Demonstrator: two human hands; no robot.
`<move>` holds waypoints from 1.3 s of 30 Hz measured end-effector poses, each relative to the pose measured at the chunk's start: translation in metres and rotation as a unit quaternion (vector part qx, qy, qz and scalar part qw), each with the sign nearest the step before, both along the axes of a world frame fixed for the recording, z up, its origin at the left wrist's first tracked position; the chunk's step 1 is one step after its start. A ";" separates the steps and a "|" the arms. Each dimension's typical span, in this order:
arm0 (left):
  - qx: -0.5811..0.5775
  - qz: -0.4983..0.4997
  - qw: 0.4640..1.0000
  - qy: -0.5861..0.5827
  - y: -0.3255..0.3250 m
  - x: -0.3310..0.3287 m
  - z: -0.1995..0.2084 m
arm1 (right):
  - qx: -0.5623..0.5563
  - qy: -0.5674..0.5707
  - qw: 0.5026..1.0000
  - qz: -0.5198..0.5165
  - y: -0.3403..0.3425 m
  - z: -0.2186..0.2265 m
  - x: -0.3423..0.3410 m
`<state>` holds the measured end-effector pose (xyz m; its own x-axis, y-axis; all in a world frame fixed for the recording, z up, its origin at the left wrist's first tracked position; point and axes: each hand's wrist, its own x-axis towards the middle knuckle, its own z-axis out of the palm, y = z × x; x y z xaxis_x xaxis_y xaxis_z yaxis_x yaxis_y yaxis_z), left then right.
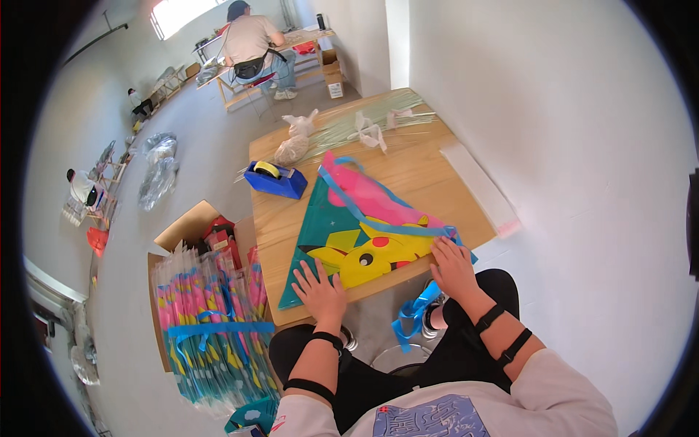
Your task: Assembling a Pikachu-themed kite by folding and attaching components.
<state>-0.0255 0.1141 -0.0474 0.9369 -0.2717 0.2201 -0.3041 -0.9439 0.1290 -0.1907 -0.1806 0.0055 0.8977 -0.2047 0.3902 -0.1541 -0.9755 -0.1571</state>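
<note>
A folded triangular kite (348, 251) in teal, pink and yellow, printed with a cartoon face, lies flat on the wooden table (280, 233). Blue ribbon (349, 206) crosses its upper side and runs down to the right corner. My left hand (321, 293) rests flat on the near left part, fingers spread. At the right corner my right hand (453, 268) lies on the kite and ribbon, its fingers stretched out. More blue ribbon (411, 320) hangs below the table's near edge, between my knees.
A blue tape dispenser (277, 180) stands at the table's left edge. Beyond are knotted white bags (293, 146) and thin clear rods (342, 127). A cardboard box (191, 222) on the left holds several packed kites (211, 313). Walls stand on the right; people sit working farther back.
</note>
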 end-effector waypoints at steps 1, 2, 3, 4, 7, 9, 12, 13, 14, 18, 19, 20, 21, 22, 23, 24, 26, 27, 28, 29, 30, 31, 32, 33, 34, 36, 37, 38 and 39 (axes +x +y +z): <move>-0.001 0.003 1.000 0.003 0.001 0.000 0.001 | 0.001 -0.003 1.000 -0.007 -0.004 -0.001 -0.001; 0.001 0.003 1.000 0.002 0.000 0.000 0.001 | 0.003 -0.005 1.000 -0.015 -0.008 -0.002 -0.002; 0.002 0.003 1.000 0.001 0.000 0.000 0.001 | 0.004 -0.008 1.000 -0.022 -0.012 -0.003 -0.003; 0.004 0.007 1.000 0.001 0.001 0.000 0.002 | 0.033 0.000 0.999 -0.019 -0.014 -0.001 -0.004; 0.005 0.014 1.000 0.011 0.003 -0.002 0.004 | 0.166 0.048 0.984 -0.033 -0.015 0.001 -0.008; 0.006 0.016 1.000 0.012 0.002 -0.002 0.007 | 0.312 0.113 0.941 -0.071 -0.005 -0.009 -0.008; 0.000 0.003 1.000 0.013 -0.010 -0.001 0.006 | 0.573 0.038 0.812 -0.102 -0.009 -0.035 -0.006; 0.002 0.006 1.000 0.013 -0.007 -0.001 0.004 | 0.606 0.030 0.787 -0.108 -0.006 -0.033 -0.001; 0.006 0.010 1.000 0.012 -0.003 -0.001 0.004 | 0.638 0.022 0.761 -0.114 -0.003 -0.027 0.005; 0.007 0.004 1.000 0.010 -0.005 -0.001 0.004 | 0.651 -0.061 0.739 -0.163 -0.008 -0.030 0.013; 0.008 0.006 1.000 0.010 -0.003 -0.001 0.004 | 0.613 -0.084 0.768 -0.165 -0.008 -0.031 0.015; 0.010 0.008 1.000 0.009 0.000 -0.001 0.004 | 0.574 -0.106 0.795 -0.166 -0.007 -0.031 0.018; 0.012 0.010 1.000 0.008 0.004 -0.001 0.004 | 0.534 -0.128 0.819 -0.166 -0.005 -0.032 0.020; 0.013 0.012 1.000 0.007 0.005 -0.002 0.005 | 0.504 -0.144 0.838 -0.154 -0.006 -0.037 0.021; 0.009 0.010 1.000 0.007 0.002 -0.002 0.006 | 0.469 -0.164 0.856 -0.143 -0.012 -0.046 0.020; 0.006 0.008 1.000 0.008 0.000 -0.002 0.007 | 0.434 -0.183 0.872 -0.132 -0.017 -0.054 0.021; 0.004 0.005 1.000 0.010 -0.004 -0.001 0.007 | 0.486 -0.208 0.836 -0.148 -0.023 -0.068 0.026; 0.002 0.002 1.000 0.010 -0.007 -0.001 0.007 | 0.510 -0.221 0.817 -0.155 -0.027 -0.074 0.027; -0.001 0.001 1.000 0.011 -0.008 -0.001 0.007 | 0.565 -0.240 0.775 -0.148 -0.029 -0.075 0.030; -0.002 -0.001 1.000 0.010 -0.011 -0.001 0.007 | 0.617 -0.259 0.730 -0.141 -0.034 -0.076 0.033; -0.003 -0.005 1.000 0.010 -0.015 -0.001 0.007 | 0.664 -0.278 0.681 -0.133 -0.041 -0.076 0.035; 0.000 0.001 1.000 0.010 -0.009 -0.001 0.006 | 0.709 -0.265 0.639 -0.133 -0.037 -0.068 0.039; 0.004 0.009 1.000 0.010 -0.001 -0.002 0.007 | 0.753 -0.249 0.595 -0.131 -0.032 -0.055 0.042; 0.008 0.017 1.000 0.011 0.008 -0.003 0.008 | 0.793 -0.231 0.548 -0.130 -0.026 -0.043 0.047; 0.006 0.014 1.000 0.012 0.004 -0.003 0.008 | 0.811 -0.216 0.524 -0.144 -0.033 -0.043 0.047; 0.004 0.008 1.000 0.009 -0.001 -0.002 0.008 | 0.844 -0.184 0.474 -0.170 -0.048 -0.043 0.045; 0.003 0.007 1.000 0.008 -0.002 -0.002 0.008 | 0.853 -0.186 0.450 -0.188 -0.052 -0.040 0.046; 0.004 0.006 1.000 0.009 -0.003 -0.002 0.008 | 0.861 -0.188 0.426 -0.206 -0.056 -0.037 0.049; 0.005 0.006 1.000 0.011 -0.003 -0.002 0.008 | 0.868 -0.189 0.401 -0.223 -0.059 -0.035 0.051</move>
<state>-0.0279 0.1114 -0.0396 0.9446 -0.2625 0.1971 -0.2899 -0.9488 0.1256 -0.1396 -0.2396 -0.0290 0.5638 -0.5704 -0.5973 0.1029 0.7661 -0.6344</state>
